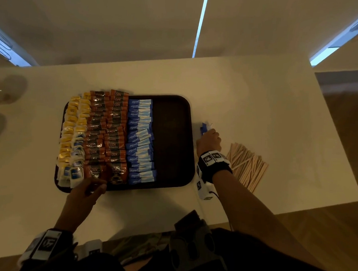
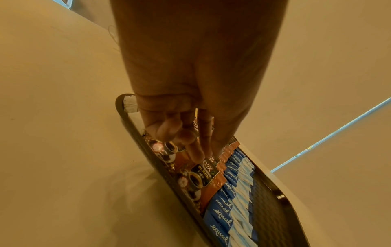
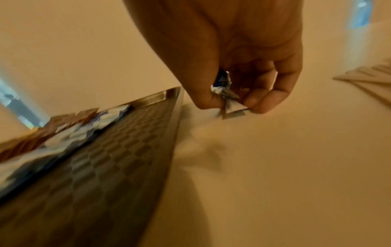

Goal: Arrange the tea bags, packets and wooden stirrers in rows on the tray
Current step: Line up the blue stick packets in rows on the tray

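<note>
A dark tray [image 1: 171,139] holds rows of yellow tea bags [image 1: 69,129], brown D2X coffee packets [image 1: 106,131] and blue Equal packets [image 1: 139,139]; its right part is bare. My left hand [image 1: 100,186] hangs over the tray's front edge, fingers loosely bent, one fingertip [image 2: 197,157] touching a coffee packet [image 2: 204,177]. Just right of the tray, low over the table, my right hand [image 1: 207,132] pinches a few crumpled blue-and-white packets [image 3: 224,86]. A loose pile of wooden stirrers [image 1: 247,166] lies on the table to the right of that hand.
The white table [image 1: 259,98] ends at its right edge near the stirrers, with wooden floor [image 1: 349,144] beyond. Blurred grey shapes [image 1: 8,91] sit at the far left. A dark bag or garment [image 1: 189,239] lies by my body at the front edge.
</note>
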`<state>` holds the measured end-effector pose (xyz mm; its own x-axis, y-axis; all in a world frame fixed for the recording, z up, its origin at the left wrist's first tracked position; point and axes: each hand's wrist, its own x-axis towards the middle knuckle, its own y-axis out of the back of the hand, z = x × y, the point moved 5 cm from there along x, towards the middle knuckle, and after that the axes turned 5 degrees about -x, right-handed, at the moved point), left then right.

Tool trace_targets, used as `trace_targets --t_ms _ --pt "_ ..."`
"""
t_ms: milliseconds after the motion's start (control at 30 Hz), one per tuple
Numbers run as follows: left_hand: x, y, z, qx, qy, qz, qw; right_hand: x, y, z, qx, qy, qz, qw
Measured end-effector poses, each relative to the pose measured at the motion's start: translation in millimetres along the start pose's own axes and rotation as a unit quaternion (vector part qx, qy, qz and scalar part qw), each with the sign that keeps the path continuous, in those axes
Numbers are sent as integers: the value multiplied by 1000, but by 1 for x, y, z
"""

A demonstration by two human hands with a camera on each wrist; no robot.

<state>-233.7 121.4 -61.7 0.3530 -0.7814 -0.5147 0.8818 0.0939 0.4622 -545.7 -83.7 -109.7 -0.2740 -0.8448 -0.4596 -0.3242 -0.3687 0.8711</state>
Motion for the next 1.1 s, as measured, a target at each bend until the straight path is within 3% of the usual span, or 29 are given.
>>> trace_targets --t_ms 100,200,300,400,467,567,633,700,833,1000,1100 --pt "5 -3 10 8 -11 -18 1000 -3 -4 -1 -31 24 11 999" --pt "15 -7 28 6 -52 -51 997 1 -8 7 -34 19 -26 999" --pt "26 -11 53 -17 -95 -74 993 2 1 10 16 8 -81 997" --pt "36 -14 78 -5 -130 -78 988 -16 18 0 40 33 -75 996" --pt "39 -14 92 -33 -160 -90 982 -41 28 -18 147 37 -97 984" --pt "38 -15 115 -51 -200 -117 971 -90 29 -52 360 48 -248 898" --pt "33 -15 132 -55 -221 -147 963 -130 34 -77 420 79 -355 832" --pt "28 -14 147 -70 -225 -178 955 -159 40 -98 435 105 -411 794" --pt "21 6 157 -105 -242 -150 953 -181 39 -123 408 135 -416 801" --pt "23 31 143 -133 -209 -149 957 -191 33 -138 368 177 -384 828" --pt "25 44 138 -146 -205 -138 958 -195 32 -142 362 194 -379 830"
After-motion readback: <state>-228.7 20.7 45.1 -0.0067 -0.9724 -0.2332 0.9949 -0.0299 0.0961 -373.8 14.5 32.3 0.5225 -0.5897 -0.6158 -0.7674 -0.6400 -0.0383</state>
